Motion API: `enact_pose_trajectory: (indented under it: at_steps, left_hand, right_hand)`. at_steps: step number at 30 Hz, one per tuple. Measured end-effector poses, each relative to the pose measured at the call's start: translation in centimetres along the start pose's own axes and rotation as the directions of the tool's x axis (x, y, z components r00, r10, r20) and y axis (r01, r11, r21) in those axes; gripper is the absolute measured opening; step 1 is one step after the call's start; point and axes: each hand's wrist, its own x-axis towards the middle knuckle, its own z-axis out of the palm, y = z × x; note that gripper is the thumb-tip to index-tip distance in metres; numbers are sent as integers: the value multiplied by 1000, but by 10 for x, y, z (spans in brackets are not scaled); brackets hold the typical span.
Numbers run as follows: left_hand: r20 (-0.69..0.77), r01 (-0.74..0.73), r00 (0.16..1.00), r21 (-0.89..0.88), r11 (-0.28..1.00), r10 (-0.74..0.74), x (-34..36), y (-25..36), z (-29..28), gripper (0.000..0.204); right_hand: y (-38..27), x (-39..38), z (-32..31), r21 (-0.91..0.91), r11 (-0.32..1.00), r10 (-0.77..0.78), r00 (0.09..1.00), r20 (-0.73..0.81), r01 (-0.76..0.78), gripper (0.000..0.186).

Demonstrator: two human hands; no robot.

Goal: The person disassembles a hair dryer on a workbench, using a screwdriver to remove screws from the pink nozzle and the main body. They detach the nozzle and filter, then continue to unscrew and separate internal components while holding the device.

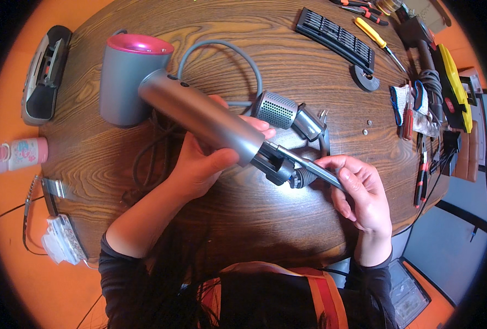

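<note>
Dryer [193, 107], held over the table [287, 225], the handle's long axis slanting from upper left to lower right, its open end facing the right hand [364, 194]. Left hand [201, 164], nearer that end, is wrapped around the handle; the right pinches a driver [323, 173], nearly parallel to it, tip at the black core [276, 168]; contact cannot be told. Alignment along this axis probably governs the coming move.

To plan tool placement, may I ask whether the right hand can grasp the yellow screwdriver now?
Probably not immediately: the right hand holds a slim grey tool, though the way to the yellow screwdriver looks open.
</note>
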Motion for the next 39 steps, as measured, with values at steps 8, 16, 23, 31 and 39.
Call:
enact_pose_trajectory:
  at_steps: [8, 16, 23, 31, 39]
  left_hand:
    - [-9, 19, 1000, 6, 1000, -19, 0, -2, -1, 78]
    - [-21, -107, 994, -107, 988, 106, 1, -8, -3, 58]
    - [-42, -62, 997, -109, 992, 58, 2, -5, -3, 52]
    - [-30, -61, 998, -72, 996, 59, 4, -3, -2, 40]
    - [-34, -86, 996, -48, 995, 84, 4, -3, -1, 39]
  right_hand:
    - [5, -4, 6, -214, 973, -100, 993, -57, 86, 25]
    - [13, 12, -1, -866, 111, -631, 708, 317, 487, 37]
    - [13, 8, -1, -721, 473, -594, 788, 164, 506, 32]
    - [2, 2, -2, 52, 997, 50, 990, 133, -58, 31]
    - [10, 3, 6, -478, 839, -274, 961, 42, 260, 30]
